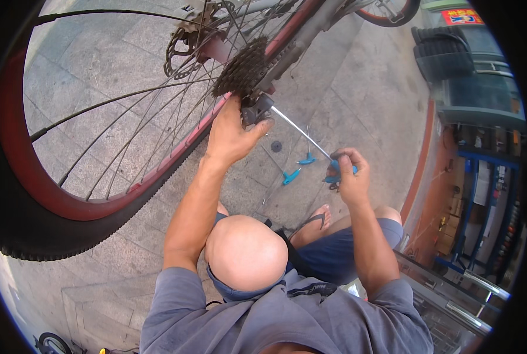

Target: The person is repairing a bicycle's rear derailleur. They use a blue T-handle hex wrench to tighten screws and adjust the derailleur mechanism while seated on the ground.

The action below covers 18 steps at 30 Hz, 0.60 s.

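A bicycle's rear derailleur (257, 110) hangs below the dark cassette (242, 68). My left hand (231, 131) is closed around the derailleur's left side, with the thumb underneath. In my right hand (353, 180) is the blue handle of a T-handle hex key (302, 134). Its long silver shaft slants up and left, and the tip meets the derailleur; the exact point of contact is too small to make out. Two more blue-handled hex keys, one nearer (291, 176) and one farther (306, 158), lie on the pavement between my hands, close to a small dark round part (276, 146).
The bicycle's large wheel with a red rim (15, 165) and knobby tyre fills the left side. A disc rotor (180, 56) sits at its hub. At right are stacked black tyres (443, 53), blue shelving (467, 206) and a metal rack (452, 312).
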Motion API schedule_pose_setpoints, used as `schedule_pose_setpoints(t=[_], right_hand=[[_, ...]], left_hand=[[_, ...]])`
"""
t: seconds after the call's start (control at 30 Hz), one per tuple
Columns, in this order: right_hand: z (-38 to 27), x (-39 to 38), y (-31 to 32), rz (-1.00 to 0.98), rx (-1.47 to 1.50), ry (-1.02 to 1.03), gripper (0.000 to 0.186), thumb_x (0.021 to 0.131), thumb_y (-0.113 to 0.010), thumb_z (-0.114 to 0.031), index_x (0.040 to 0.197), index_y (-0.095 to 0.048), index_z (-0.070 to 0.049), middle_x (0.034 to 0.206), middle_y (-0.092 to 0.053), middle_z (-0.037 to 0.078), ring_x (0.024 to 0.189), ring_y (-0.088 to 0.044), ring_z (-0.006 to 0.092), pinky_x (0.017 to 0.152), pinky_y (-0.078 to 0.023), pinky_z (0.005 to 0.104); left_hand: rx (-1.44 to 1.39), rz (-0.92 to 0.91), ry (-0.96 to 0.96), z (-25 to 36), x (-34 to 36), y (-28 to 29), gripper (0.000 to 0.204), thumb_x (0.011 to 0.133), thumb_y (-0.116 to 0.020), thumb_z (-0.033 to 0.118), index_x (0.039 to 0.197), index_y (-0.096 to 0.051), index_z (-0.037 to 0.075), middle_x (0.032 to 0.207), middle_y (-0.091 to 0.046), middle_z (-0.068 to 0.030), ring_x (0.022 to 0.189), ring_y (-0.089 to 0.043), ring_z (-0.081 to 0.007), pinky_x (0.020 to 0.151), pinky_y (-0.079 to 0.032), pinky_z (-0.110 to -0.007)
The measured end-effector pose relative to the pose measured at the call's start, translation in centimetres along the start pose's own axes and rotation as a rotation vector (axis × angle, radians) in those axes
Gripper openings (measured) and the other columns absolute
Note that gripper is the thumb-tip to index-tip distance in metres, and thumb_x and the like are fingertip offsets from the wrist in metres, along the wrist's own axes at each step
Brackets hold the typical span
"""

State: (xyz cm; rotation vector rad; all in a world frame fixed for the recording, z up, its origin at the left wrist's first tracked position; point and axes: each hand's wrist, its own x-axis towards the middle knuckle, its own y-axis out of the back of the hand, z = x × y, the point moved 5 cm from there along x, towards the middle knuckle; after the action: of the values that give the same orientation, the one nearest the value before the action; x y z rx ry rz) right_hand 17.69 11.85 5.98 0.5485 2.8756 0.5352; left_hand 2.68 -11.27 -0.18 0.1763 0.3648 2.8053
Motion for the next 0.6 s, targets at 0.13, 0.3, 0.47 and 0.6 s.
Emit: schedule_pose_setpoints(t=[0.13,0.3,0.47,0.6], right_hand=[[1.5,0.3,-0.6,-0.124,0.405,-0.248,0.036,0.1,-0.058,-0.034,0.102,-0.063,0.002,0.07,-0.06,0.005,0.064,-0.06,0.0115,0.056,-0.047,0.0252],[1.2,0.5,-0.3,-0.382,0.112,-0.174,0.037,0.1,-0.058,-0.03,0.114,-0.064,0.003,0.071,-0.061,0.006,0.061,-0.058,0.011,0.055,-0.047,0.026],[0.3,0.8,-0.4,-0.365,-0.015,0.01,0.027,0.099,-0.059,-0.018,0.114,-0.063,0.003,0.072,-0.061,0.005,0.061,-0.057,0.0096,0.055,-0.046,0.0252],[0.6,0.7,-0.3,-0.344,-0.067,0.103,0.033,0.1,-0.057,-0.025,0.115,-0.062,0.004,0.066,-0.06,0.004,0.058,-0.056,0.0098,0.052,-0.042,0.0237]], left_hand=[[-0.26,-0.094,-0.065,0.1,0.4,0.1,0.074,0.075,-0.081,0.037,0.132,-0.053,-0.002,0.12,-0.064,-0.0141,0.109,-0.061,-0.0223,0.096,-0.046,-0.034],[-0.165,-0.116,-0.045,0.7,1.3,0.1,0.057,0.071,-0.082,0.027,0.116,-0.06,-0.001,0.104,-0.068,-0.0158,0.097,-0.065,-0.0308,0.086,-0.05,-0.039],[-0.104,-0.065,-0.009,-0.7,1.5,-0.7,0.054,0.074,-0.081,0.028,0.116,-0.061,-0.001,0.101,-0.068,-0.0131,0.093,-0.065,-0.0231,0.084,-0.05,-0.034],[-0.072,-0.05,0.028,-0.1,1.5,-0.8,0.051,0.076,-0.079,0.025,0.116,-0.062,-0.001,0.101,-0.069,-0.013,0.092,-0.065,-0.0191,0.084,-0.05,-0.032]])
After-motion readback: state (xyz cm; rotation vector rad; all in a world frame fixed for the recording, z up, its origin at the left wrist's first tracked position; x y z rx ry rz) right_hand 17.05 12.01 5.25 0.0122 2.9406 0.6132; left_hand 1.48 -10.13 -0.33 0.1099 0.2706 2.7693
